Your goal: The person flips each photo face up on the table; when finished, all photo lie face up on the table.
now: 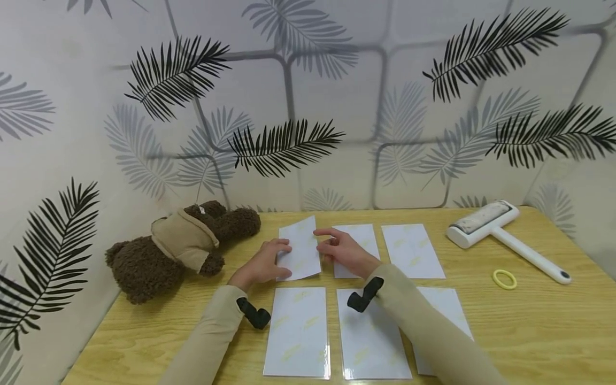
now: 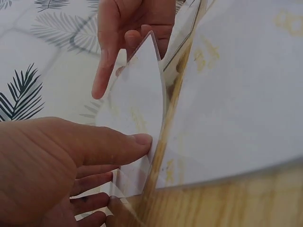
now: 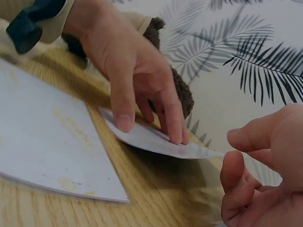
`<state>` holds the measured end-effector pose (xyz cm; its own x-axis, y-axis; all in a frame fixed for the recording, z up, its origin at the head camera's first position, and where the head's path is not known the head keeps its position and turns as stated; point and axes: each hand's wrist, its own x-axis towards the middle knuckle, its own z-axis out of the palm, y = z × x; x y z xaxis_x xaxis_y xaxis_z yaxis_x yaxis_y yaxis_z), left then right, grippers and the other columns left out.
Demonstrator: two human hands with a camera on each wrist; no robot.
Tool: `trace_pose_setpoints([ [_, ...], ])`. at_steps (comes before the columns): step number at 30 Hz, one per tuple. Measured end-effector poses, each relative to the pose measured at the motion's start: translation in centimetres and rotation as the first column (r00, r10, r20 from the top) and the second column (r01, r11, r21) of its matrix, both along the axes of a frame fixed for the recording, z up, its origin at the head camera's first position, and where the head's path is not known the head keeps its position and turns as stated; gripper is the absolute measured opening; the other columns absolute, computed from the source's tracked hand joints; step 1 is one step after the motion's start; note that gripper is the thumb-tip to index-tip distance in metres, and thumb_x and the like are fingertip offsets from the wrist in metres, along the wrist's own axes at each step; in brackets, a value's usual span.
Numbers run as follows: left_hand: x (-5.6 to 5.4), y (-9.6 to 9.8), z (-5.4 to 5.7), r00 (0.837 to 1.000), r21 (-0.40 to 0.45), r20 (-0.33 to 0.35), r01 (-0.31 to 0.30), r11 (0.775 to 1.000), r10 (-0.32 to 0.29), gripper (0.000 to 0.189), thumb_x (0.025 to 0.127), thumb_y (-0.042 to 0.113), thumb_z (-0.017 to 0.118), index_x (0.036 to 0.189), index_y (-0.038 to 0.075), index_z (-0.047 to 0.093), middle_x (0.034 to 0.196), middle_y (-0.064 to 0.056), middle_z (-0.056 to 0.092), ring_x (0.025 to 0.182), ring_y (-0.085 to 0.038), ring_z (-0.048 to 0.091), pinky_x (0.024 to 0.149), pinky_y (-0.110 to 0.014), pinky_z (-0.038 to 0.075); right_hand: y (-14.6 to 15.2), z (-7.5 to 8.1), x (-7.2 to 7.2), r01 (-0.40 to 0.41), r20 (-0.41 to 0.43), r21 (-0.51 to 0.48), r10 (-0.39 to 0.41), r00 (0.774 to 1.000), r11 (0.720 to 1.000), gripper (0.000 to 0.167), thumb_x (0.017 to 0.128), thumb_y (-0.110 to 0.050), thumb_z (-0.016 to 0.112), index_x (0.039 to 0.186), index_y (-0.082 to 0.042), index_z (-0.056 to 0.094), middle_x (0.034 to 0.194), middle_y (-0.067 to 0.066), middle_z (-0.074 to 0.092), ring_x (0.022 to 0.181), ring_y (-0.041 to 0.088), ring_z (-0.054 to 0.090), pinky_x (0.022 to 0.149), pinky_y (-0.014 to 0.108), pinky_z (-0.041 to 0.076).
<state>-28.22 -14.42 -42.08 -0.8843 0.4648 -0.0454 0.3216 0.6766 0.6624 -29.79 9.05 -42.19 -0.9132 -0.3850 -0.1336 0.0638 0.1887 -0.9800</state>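
Note:
A white laminated sheet (image 1: 299, 248) with faint yellow marks lies at the back left of several alike, its right edge raised off the table. My left hand (image 1: 263, 263) rests on its left side, thumb and fingers spread and fairly straight on the surface, as the right wrist view shows. At the raised edge, the thumb and forefinger of my right hand (image 1: 348, 251) pinch the sheet. In the left wrist view the left thumb (image 2: 128, 144) lies against the sheet's face (image 2: 137, 99), which has a clear rim.
More white sheets (image 1: 414, 251) lie in two rows on the wooden table (image 1: 539, 326). A brown plush bear (image 1: 149, 267) in a beige top lies at left. On the right are a white lint-roller-like tool (image 1: 524, 248) and a yellow ring (image 1: 504, 279). A leaf-patterned wall covering (image 1: 337, 176) stands behind.

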Motion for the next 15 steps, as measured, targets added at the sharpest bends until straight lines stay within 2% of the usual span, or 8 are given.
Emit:
trace_pose_setpoints([
  [3, 0.0, 0.0, 0.0, 1.0, 0.011, -0.009, 0.009, 1.0, -0.009, 0.055, 0.084, 0.006, 0.072, 0.133, -0.009, 0.05, 0.15, -0.023, 0.034, 0.138, -0.043, 0.025, 0.112, -0.055, 0.025, -0.6, -0.1, -0.1, -0.041, -0.085, 0.092, 0.049, 0.995, 0.995, 0.045, 0.093, -0.007, 0.061, 0.137, -0.008, 0.051, 0.08, 0.003, 0.052, 0.063, 0.014, 0.049, 0.063, 0.024, 0.041],
  [4, 0.0, 0.0, 0.0, 1.0, 0.017, -0.006, 0.012, 1.0, -0.012, 0.055, 0.084, 0.006, 0.071, 0.133, -0.009, 0.05, 0.15, -0.023, 0.034, 0.139, -0.043, 0.025, 0.112, -0.055, 0.025, -0.8, -0.2, -0.1, -0.049, -0.111, 0.128, 0.064, 0.992, 0.991, 0.045, 0.093, -0.008, 0.061, 0.137, -0.008, 0.051, 0.085, 0.005, 0.056, 0.068, 0.016, 0.053, 0.067, 0.026, 0.044],
  [7, 0.1, 0.1, 0.2, 1.0, 0.029, -0.001, 0.022, 0.999, -0.022, 0.056, 0.085, 0.006, 0.071, 0.133, -0.01, 0.049, 0.15, -0.023, 0.033, 0.138, -0.043, 0.025, 0.112, -0.056, 0.024, -1.4, -0.4, 0.0, -0.034, -0.164, 0.236, 0.074, 0.984, 0.971, 0.045, 0.093, -0.01, 0.061, 0.137, -0.01, 0.05, 0.11, 0.011, 0.062, 0.097, 0.024, 0.062, 0.089, 0.036, 0.048],
  [8, 0.1, 0.1, 0.1, 1.0, 0.032, -0.001, 0.024, 0.999, -0.024, 0.056, 0.085, 0.006, 0.071, 0.134, -0.01, 0.049, 0.15, -0.023, 0.033, 0.138, -0.044, 0.025, 0.112, -0.056, 0.024, -1.5, -0.4, 0.0, -0.022, -0.169, 0.259, 0.067, 0.983, 0.966, 0.046, 0.094, -0.01, 0.06, 0.138, -0.01, 0.049, 0.121, 0.012, 0.06, 0.109, 0.027, 0.059, 0.096, 0.039, 0.046],
  [10, 0.1, 0.1, 0.1, 1.0, 0.034, 0.005, 0.023, 0.999, -0.023, 0.056, 0.086, 0.007, 0.07, 0.135, -0.009, 0.048, 0.15, -0.022, 0.033, 0.139, -0.043, 0.024, 0.113, -0.055, 0.023, -1.8, -0.4, 0.1, 0.001, -0.163, 0.279, 0.046, 0.986, 0.96, 0.047, 0.095, -0.01, 0.058, 0.14, -0.011, 0.047, 0.141, 0.015, 0.049, 0.131, 0.032, 0.045, 0.108, 0.047, 0.036],
  [15, 0.0, -0.4, -0.1, 1.0, 0.062, 0.014, 0.005, 0.998, -0.006, 0.055, 0.087, 0.006, 0.069, 0.135, -0.008, 0.048, 0.151, -0.023, 0.03, 0.141, -0.044, 0.02, 0.113, -0.057, 0.02, -2.0, -0.2, 0.1, -0.01, -0.161, 0.259, 0.053, 0.986, 0.966, 0.051, 0.097, -0.007, 0.055, 0.145, -0.013, 0.039, 0.142, 0.02, 0.048, 0.133, 0.033, 0.044, 0.108, 0.047, 0.037],
])
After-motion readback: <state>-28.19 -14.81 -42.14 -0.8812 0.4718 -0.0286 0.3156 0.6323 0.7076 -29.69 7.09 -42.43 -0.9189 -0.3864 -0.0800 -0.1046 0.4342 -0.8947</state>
